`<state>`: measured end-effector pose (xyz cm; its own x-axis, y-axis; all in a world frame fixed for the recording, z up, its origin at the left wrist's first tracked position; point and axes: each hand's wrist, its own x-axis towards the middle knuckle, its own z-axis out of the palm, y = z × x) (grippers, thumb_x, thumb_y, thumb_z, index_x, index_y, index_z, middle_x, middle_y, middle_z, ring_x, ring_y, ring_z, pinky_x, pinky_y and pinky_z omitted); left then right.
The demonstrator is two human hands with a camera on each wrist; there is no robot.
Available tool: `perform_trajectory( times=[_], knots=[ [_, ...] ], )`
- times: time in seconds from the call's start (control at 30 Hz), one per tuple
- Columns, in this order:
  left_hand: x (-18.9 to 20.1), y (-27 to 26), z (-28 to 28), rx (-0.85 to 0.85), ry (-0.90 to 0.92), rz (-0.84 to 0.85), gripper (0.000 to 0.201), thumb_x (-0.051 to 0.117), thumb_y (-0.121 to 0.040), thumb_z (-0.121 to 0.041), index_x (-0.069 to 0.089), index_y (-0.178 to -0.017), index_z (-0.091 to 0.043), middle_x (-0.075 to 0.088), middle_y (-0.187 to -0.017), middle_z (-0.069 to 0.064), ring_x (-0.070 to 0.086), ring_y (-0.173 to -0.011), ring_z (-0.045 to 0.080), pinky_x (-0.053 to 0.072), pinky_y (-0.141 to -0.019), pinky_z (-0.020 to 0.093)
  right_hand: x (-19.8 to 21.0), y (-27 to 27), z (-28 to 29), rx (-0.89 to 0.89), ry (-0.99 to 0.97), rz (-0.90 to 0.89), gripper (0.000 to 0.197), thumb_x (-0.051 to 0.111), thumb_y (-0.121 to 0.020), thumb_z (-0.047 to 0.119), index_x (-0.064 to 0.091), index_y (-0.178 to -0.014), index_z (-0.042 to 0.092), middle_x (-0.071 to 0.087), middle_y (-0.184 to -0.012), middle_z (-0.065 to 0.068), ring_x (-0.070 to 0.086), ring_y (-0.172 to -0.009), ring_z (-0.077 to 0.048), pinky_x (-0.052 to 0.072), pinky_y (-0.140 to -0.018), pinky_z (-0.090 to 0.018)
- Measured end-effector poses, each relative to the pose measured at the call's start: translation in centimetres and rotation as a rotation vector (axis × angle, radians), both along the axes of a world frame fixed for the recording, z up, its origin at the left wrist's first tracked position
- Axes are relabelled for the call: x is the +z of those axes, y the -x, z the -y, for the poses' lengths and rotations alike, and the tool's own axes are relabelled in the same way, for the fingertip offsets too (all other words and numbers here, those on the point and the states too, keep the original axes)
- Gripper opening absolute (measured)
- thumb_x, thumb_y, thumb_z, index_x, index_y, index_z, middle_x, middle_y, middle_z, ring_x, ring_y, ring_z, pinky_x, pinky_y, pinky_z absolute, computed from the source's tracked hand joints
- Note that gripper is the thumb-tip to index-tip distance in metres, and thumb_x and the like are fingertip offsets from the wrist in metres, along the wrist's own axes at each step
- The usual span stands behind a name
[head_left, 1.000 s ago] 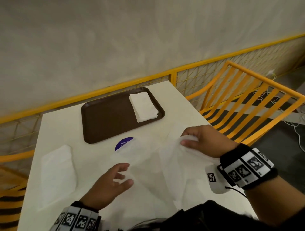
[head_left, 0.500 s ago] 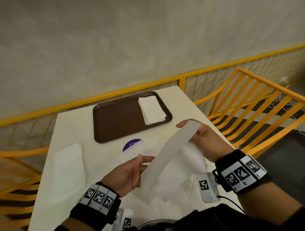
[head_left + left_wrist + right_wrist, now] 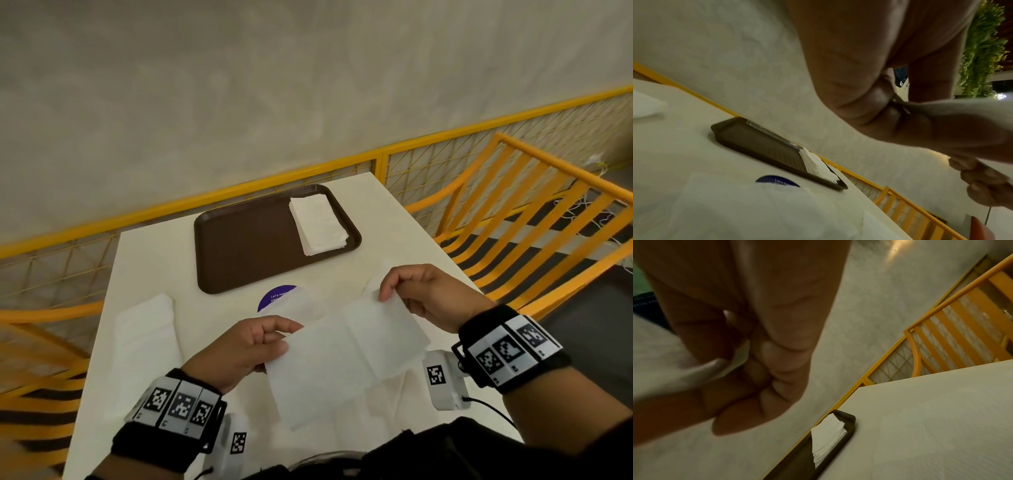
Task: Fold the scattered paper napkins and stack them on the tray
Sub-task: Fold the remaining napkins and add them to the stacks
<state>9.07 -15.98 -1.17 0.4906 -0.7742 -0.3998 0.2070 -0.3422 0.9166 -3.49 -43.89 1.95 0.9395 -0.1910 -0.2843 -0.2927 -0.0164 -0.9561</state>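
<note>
While lifted, napkin [image 3: 346, 356] pinched by left hand [image 3: 239, 346], right hand [image 3: 428, 298].

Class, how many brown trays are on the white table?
1: the brown plastic tray at the white table's far edge, holding a stack of folded white napkins.

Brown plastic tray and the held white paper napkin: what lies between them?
In the head view, a round blue sticker, partly covered by a loose white napkin, on the white table.

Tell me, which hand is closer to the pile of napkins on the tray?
Right. The right hand sits just below the napkin pile; the left hand is lower and farther left. Both pinch one napkin.
</note>
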Motion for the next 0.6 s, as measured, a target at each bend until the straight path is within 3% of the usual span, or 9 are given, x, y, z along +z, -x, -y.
perform_trajectory(
  times=[0.07,0.1,0.2,0.27,0.33,0.4,0.47,0.53,0.6],
  knots=[
    [0.1,-0.5,-0.3,0.016,-0.002,0.006,0.029,0.059,-0.079,-0.018,0.069,-0.106,-0.019,0.071,-0.097,0.012,0.065,-0.085,0.019,0.052,-0.072,0.027,0.1,0.0,0.0,0.009,-0.051,-0.005,0.021,0.054,-0.077,0.014,0.072,-0.081,0.002,0.059,-0.098,-0.034,0.051,-0.085,-0.037,0.038,-0.081,-0.046],
    [0.1,-0.8,-0.5,0.015,-0.006,0.011,0.029,0.058,-0.078,-0.019,0.070,-0.104,-0.021,0.071,-0.099,0.013,0.065,-0.087,0.020,0.051,-0.074,0.029,0.2,0.0,0.0,0.023,-0.006,0.005,0.019,0.060,-0.078,0.017,0.072,-0.081,0.003,0.062,-0.097,-0.032,0.054,-0.083,-0.035,0.041,-0.079,-0.045],
    [0.2,-1.2,-0.9,-0.081,-0.040,0.076,0.029,0.062,-0.077,-0.029,0.068,-0.105,-0.031,0.070,-0.098,0.012,0.066,-0.088,0.016,0.050,-0.076,0.026,0.6,-0.2,-0.9,0.116,0.470,0.074,0.004,0.075,-0.079,0.027,0.073,-0.079,0.024,0.061,-0.069,-0.009,0.052,-0.063,-0.015,0.044,-0.066,-0.031],
    [0.4,-1.1,-0.9,-0.176,-0.099,0.182,0.038,0.067,-0.070,-0.041,0.065,-0.108,-0.039,0.069,-0.097,0.004,0.065,-0.088,0.011,0.049,-0.079,0.024,0.7,-0.6,-2.0,0.211,0.758,0.172,0.003,0.073,-0.081,0.031,0.070,-0.083,0.031,0.065,-0.072,0.006,0.055,-0.063,-0.010,0.047,-0.065,-0.027],
    [0.6,-0.5,-0.5,-0.216,-0.180,0.259,0.047,0.069,-0.067,-0.048,0.060,-0.113,-0.041,0.065,-0.100,-0.006,0.065,-0.089,0.010,0.051,-0.086,0.026,1.1,-1.1,-3.3,0.311,0.868,0.272,0.005,0.070,-0.084,0.025,0.070,-0.087,0.029,0.068,-0.082,0.014,0.060,-0.073,-0.004,0.049,-0.072,-0.020],
    [0.7,0.3,0.1,-0.233,-0.235,0.364,0.049,0.068,-0.071,-0.053,0.056,-0.116,-0.039,0.061,-0.097,-0.013,0.064,-0.087,0.009,0.052,-0.085,0.025,1.4,-1.6,-4.7,0.393,0.929,0.343,0.009,0.068,-0.085,0.017,0.072,-0.089,0.024,0.067,-0.084,0.016,0.059,-0.074,0.000,0.046,-0.074,-0.012],
    [0.3,0.8,0.5,-0.203,-0.233,0.532,0.032,0.064,-0.081,-0.049,0.060,-0.109,-0.034,0.060,-0.087,-0.014,0.059,-0.076,0.004,0.046,-0.076,0.018,1.5,-2.2,-6.0,0.444,0.989,0.424,0.010,0.065,-0.084,0.015,0.072,-0.088,0.021,0.069,-0.084,0.010,0.059,-0.075,-0.004,0.043,-0.072,-0.010],
    [-0.1,1.0,0.4,-0.105,-0.208,0.649,0.016,0.057,-0.090,-0.040,0.062,-0.088,-0.025,0.057,-0.074,-0.011,0.051,-0.066,0.003,0.040,-0.067,0.016,1.3,-2.7,-7.0,0.459,1.017,0.458,0.011,0.063,-0.086,0.018,0.071,-0.092,0.022,0.070,-0.086,0.009,0.060,-0.077,-0.005,0.043,-0.073,-0.010],
    [-0.8,0.4,-0.5,-0.001,-0.239,0.667,0.023,0.051,-0.094,-0.034,0.054,-0.073,-0.025,0.052,-0.068,-0.008,0.046,-0.063,0.004,0.036,-0.063,0.017,0.7,-3.1,-7.5,0.418,1.002,0.444,0.015,0.063,-0.088,0.020,0.069,-0.101,0.025,0.069,-0.091,0.011,0.061,-0.078,-0.004,0.046,-0.073,-0.011]
  ],
)
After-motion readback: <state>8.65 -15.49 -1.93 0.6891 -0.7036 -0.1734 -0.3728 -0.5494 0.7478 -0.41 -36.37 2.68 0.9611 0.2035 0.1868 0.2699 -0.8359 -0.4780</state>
